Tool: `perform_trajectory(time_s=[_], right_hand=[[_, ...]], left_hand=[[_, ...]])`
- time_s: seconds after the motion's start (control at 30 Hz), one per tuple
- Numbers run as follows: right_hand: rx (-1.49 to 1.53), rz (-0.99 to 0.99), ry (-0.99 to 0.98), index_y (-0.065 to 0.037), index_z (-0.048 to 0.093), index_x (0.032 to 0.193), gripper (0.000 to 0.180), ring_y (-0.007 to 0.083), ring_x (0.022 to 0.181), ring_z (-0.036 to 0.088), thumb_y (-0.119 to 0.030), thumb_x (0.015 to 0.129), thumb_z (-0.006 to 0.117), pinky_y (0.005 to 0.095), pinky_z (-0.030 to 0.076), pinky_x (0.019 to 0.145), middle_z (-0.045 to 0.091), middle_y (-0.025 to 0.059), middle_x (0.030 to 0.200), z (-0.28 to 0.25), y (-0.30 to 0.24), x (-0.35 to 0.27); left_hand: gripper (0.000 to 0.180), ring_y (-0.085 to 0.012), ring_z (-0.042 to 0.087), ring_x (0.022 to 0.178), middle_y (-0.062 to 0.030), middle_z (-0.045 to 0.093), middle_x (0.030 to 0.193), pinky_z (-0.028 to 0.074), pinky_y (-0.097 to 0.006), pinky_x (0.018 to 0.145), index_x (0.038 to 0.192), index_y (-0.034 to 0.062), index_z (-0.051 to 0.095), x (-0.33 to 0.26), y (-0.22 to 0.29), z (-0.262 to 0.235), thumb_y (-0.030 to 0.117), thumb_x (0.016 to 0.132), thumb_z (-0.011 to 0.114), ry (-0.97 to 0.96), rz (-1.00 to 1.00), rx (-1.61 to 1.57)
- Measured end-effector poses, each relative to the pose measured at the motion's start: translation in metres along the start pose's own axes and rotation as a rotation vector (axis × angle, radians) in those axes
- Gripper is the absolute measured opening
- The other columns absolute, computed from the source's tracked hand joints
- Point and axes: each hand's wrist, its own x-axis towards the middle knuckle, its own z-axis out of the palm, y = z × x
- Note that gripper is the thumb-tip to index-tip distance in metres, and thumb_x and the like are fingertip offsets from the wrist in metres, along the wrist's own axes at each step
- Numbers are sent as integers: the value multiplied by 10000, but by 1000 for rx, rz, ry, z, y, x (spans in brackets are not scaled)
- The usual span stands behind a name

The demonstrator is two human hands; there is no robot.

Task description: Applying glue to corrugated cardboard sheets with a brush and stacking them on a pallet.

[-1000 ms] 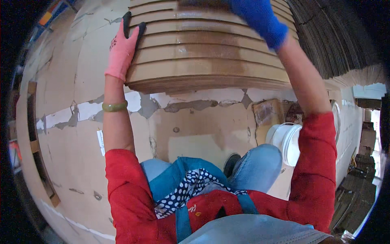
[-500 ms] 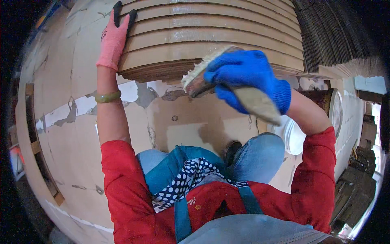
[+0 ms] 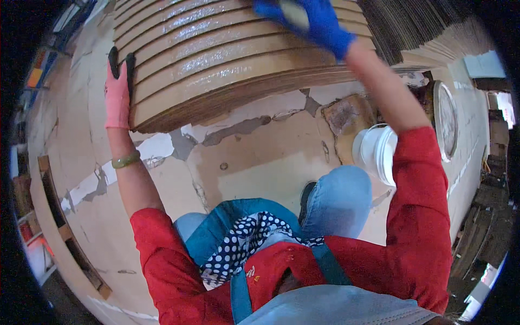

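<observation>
A tall stack of brown corrugated cardboard sheets (image 3: 227,59) fills the upper middle, its stepped edges shiny and wet-looking. My left hand (image 3: 117,92), in a pink glove with black fingertips, presses flat against the stack's left side. My right hand (image 3: 311,21), in a blue glove, reaches over the top of the stack and is closed around a pale brush (image 3: 295,12), of which only a small part shows. Both sleeves are red.
A white bucket (image 3: 376,154) stands on the floor at the right, beside my knee in blue jeans (image 3: 338,200). The floor (image 3: 260,157) is covered with torn, patchy cardboard. More stacked cardboard (image 3: 411,27) lies at the upper right. Wooden strips lie at the left.
My right hand has lifted the brush from in front of the stack, near the bucket, up onto the stack's top. My left hand stays pressed on the stack's left side.
</observation>
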Motion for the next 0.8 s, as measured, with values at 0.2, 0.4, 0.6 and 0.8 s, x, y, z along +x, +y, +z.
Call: perform_trajectory(time_s=[0.2,0.4,0.6,0.8], right_hand=[[22,-135,-88,-65,617,1028,196,179,872,609,-116,843,577,337,494,774,643,48,885,-47,-108,-100],[206,-188,273,-59,605,780,116,235,637,573,-173,801,618,332,457,593,595,120,726,-48,-39,18],[176,374,-34,-39,622,847,150,242,700,589,-179,836,569,323,464,648,626,51,751,-29,32,113],[305,-198,-18,-38,553,700,193,105,588,514,-130,865,515,268,411,533,537,13,647,-2,-48,-7]], left_hand=[[491,-234,428,1174,-136,446,1289,324,-321,984,1338,83,332,5,-2,-4,250,898,475,4,3,24],[506,-234,418,1182,-139,436,1297,314,-320,993,1340,52,313,2,-1,-4,234,898,479,29,68,37],[521,-209,420,1165,-146,420,1304,317,-313,988,1340,20,299,4,0,6,204,893,494,23,-8,-36],[541,-198,433,1137,-152,432,1286,336,-305,966,1338,14,301,-6,20,1,229,887,508,22,-66,-115]])
